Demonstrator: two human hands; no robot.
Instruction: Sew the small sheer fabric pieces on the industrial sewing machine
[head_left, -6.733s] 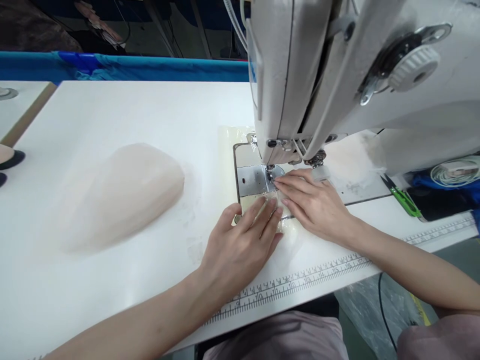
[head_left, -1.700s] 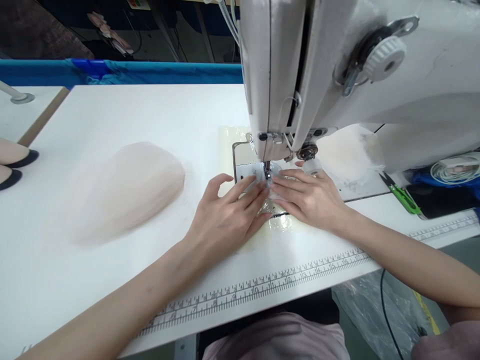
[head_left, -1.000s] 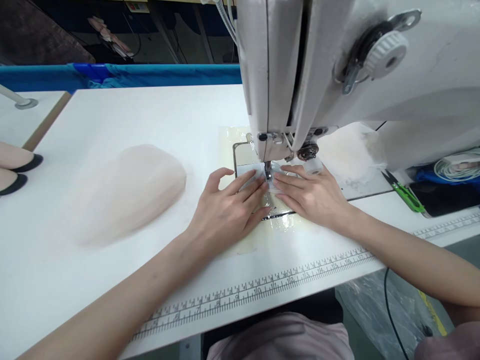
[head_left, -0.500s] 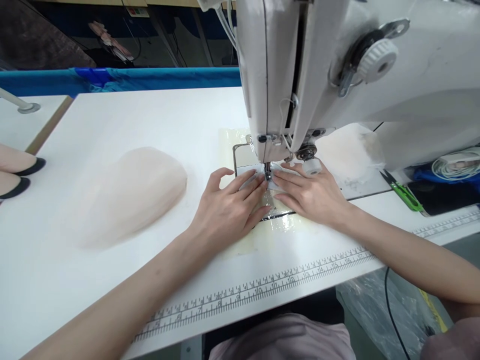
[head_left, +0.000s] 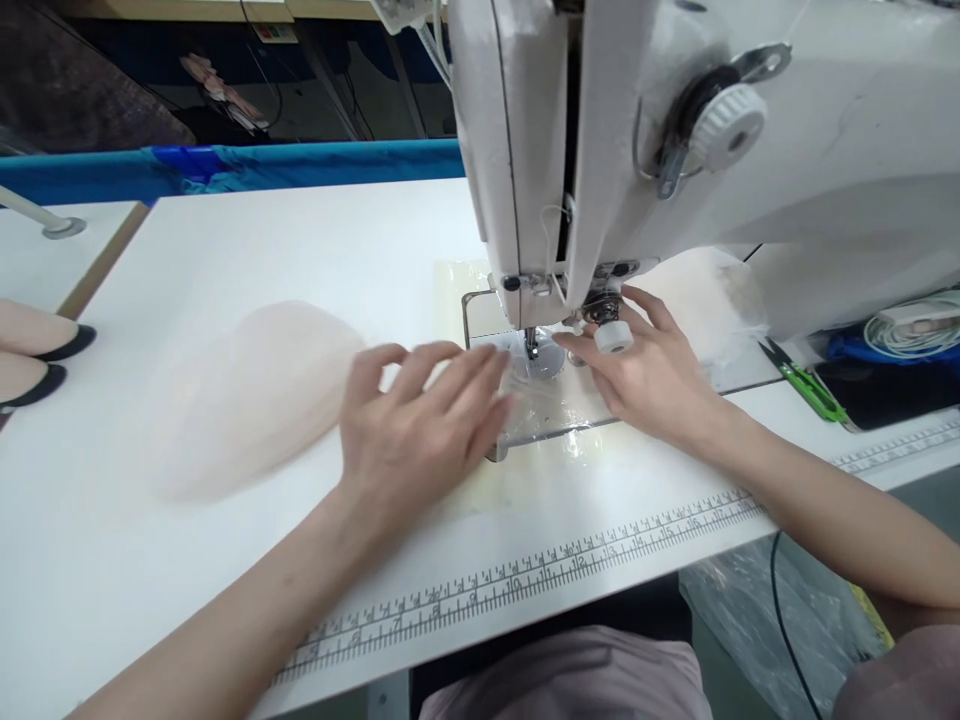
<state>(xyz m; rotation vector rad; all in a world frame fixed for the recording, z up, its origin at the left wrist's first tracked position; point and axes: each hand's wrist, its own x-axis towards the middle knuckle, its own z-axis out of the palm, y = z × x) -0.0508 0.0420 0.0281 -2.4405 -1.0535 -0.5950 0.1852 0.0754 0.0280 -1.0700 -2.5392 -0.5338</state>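
Observation:
My left hand [head_left: 416, 425] hovers over the white table, fingers spread and slightly blurred, just left of the needle plate [head_left: 541, 400]. It holds nothing I can see. My right hand [head_left: 652, 375] rests right of the needle [head_left: 531, 342], fingers stretched toward the presser foot, with a white thimble-like cap [head_left: 613, 337] on one finger. A thin, nearly clear fabric piece [head_left: 544, 392] lies on the plate under the needle. The sewing machine head [head_left: 600, 150] looms above both hands.
A heap of pale pink sheer fabric [head_left: 247, 390] lies left on the table. More pale fabric [head_left: 701, 295] sits behind the machine. Green thread snips [head_left: 799, 375] lie at the right. A ruler strip [head_left: 525, 580] runs along the table's front edge. Dark shoe tips [head_left: 45, 360] show at far left.
My left hand has lifted off the fabric and drawn back to the left. My right hand has shifted right, away from the needle. The view has drifted slightly.

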